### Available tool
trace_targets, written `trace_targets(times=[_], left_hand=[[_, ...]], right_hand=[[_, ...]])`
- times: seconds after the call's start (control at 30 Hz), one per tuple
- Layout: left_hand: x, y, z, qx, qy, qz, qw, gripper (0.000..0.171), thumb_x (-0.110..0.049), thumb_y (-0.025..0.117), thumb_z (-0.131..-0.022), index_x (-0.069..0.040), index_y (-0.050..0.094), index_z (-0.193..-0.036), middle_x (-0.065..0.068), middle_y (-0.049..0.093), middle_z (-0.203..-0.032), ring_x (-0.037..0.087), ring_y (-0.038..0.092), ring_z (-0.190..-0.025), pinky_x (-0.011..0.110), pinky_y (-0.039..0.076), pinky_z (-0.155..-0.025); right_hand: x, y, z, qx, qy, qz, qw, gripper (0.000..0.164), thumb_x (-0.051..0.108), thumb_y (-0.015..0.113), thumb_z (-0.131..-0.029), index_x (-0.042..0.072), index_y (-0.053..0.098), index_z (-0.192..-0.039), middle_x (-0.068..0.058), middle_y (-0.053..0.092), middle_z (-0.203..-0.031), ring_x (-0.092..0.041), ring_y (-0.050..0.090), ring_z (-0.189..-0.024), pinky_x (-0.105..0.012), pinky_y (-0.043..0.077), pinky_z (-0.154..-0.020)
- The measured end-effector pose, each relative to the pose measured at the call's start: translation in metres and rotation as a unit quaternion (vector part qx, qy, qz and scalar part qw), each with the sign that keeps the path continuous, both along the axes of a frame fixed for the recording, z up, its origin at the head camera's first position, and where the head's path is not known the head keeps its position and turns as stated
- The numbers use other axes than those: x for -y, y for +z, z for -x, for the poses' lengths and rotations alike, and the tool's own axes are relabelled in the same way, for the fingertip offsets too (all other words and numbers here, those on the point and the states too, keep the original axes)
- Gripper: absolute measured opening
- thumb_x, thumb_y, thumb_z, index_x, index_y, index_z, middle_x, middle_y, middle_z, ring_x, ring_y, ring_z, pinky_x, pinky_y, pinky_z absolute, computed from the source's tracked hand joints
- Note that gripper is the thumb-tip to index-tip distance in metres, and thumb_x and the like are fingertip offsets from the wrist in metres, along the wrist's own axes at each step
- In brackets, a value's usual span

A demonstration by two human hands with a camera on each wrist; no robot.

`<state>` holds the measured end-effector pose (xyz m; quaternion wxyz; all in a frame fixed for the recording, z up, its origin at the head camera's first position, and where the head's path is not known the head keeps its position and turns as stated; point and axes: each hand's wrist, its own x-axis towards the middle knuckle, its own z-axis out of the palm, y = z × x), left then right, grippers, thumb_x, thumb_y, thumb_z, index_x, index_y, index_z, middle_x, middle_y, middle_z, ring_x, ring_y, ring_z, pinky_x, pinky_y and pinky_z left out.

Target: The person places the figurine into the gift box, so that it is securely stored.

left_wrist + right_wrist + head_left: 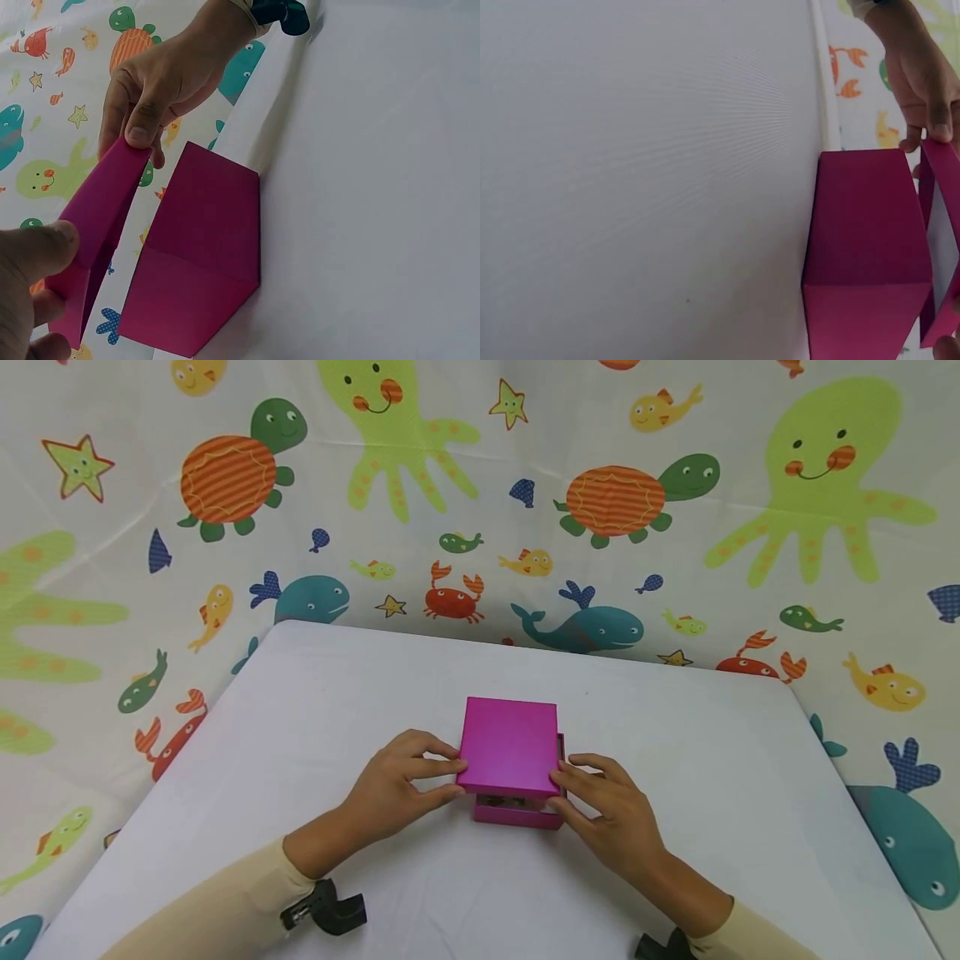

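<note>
A magenta box lid [510, 745] is held above its matching magenta box [517, 818], which stands on the table. My left hand [397, 781] pinches the lid's left edge between thumb and fingers. On the opposite edge, my right hand [611, 814] grips the lid in the same way. The left wrist view shows a gap between the tilted lid [101, 206] and the box [202, 217]. Part of the lid's pale inside shows in the right wrist view, beside the box [866, 217]. Something small shows in the box's front opening [510, 802], too hidden to identify.
A white-covered table [360, 693] lies under the box. Behind it hangs a cloth [450, 543] printed with sea animals. A black wrist mount [326, 908] sits on the left sleeve, another [663, 947] on the right.
</note>
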<state>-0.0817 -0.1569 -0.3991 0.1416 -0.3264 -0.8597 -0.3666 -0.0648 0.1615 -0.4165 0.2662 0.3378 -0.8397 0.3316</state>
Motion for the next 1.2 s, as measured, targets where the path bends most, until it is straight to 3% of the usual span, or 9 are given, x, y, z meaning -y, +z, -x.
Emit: trace_targets(times=[1.2], left_hand=[[-0.017, -0.016, -0.004, -0.003, -0.031, 0.016, 0.9994, 0.038, -0.024, 0.093, -0.076, -0.015, 0.082, -0.111, -0.004, 0.067, -0.112, 0.015, 0.058, -0.112, 0.027, 0.056, -0.085]], right_hand=[[-0.021, -0.017, -0.007, -0.014, 0.017, 0.013, 1.0, 0.041, 0.042, 0.066, -0.099, 0.006, 0.079, -0.115, -0.005, 0.077, -0.108, -0.028, 0.064, -0.112, -0.015, 0.05, -0.093]])
